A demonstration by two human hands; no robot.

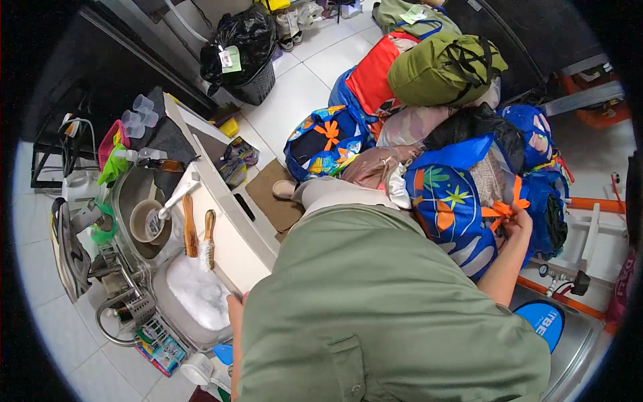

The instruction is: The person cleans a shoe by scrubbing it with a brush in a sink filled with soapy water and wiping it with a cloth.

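My right hand (516, 222) pinches the knotted orange handle (502, 208) of a blue bag printed with colourful leaves (447, 196). Textured beige cloth (488, 183) shows in the bag's opening. On the other side, my left hand (235, 304) is at the counter edge beside a sink basin with white foam (193, 286). My shirt covers much of that hand, so its fingers are hard to make out. Two wooden-handled brushes, one brown (189, 226) and one with white bristles (206, 246), lie on the pale counter (241, 251) near the foam.
More stuffed bags crowd the floor, among them an olive duffel (444, 70) and an open blue patterned bag (326, 138). A bin lined with black plastic (243, 50) stands farther off. A second basin holds a beige dipper (145, 218). A steel faucet (118, 306) rises behind the sink.
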